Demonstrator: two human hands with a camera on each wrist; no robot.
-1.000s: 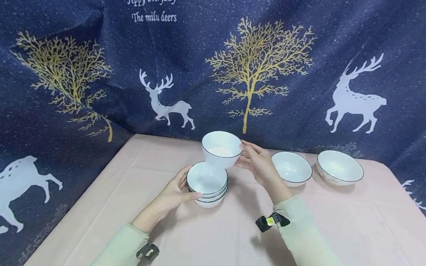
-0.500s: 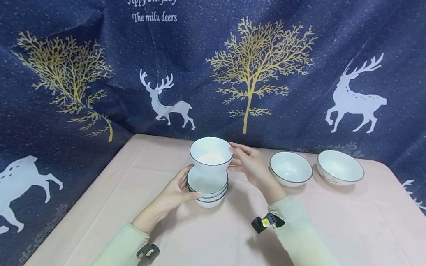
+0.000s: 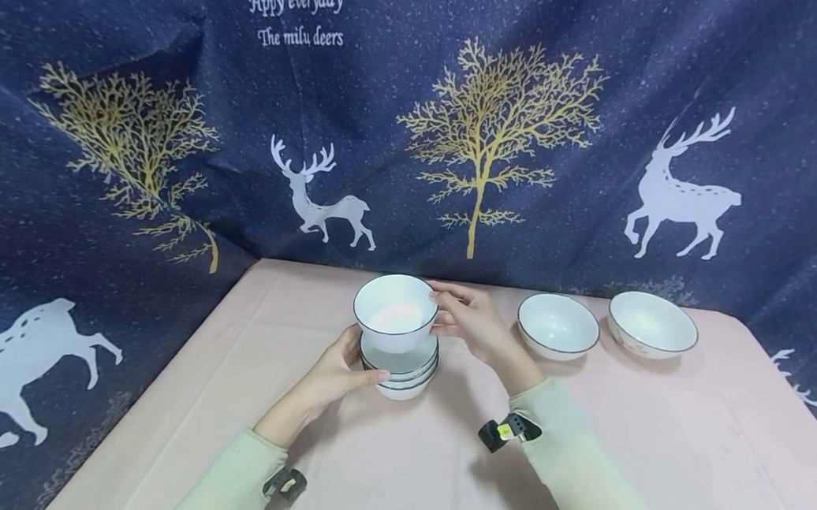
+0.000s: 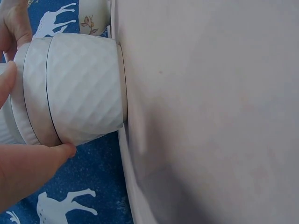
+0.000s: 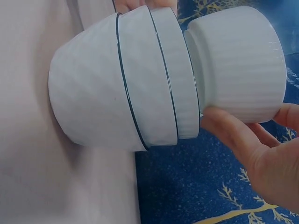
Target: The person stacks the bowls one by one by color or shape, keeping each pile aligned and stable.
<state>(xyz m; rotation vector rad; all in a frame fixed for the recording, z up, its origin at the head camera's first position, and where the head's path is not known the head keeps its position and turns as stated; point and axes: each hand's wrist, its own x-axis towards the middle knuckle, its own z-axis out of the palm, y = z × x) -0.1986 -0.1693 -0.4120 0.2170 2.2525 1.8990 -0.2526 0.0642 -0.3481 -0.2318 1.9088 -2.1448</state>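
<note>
A white ribbed bowl (image 3: 395, 305) with a dark rim is held by my right hand (image 3: 474, 327), its thumb at the rim and other fingers along the side. Below it stands a stack of three white bowls (image 3: 404, 391); the lowest has a diamond-textured wall. In the right wrist view, the base of the held bowl (image 5: 243, 65) is at the mouth of the stack (image 5: 93, 84); whether they touch I cannot tell. My left hand (image 3: 334, 380) grips the stack from the left, thumb across its front, as the left wrist view also shows.
Two more dark-rimmed white bowls stand apart on the right: a nearer one (image 3: 558, 326) and one farther right (image 3: 652, 325) with a small pattern outside. A pale pink cloth (image 3: 393, 475) covers the table. Behind it hangs a navy cloth (image 3: 566, 29) printed with deer and trees.
My right hand has brought the held bowl leftward and down, from behind the stack's right side to over its mouth. The left hand has kept its grip on the stack.
</note>
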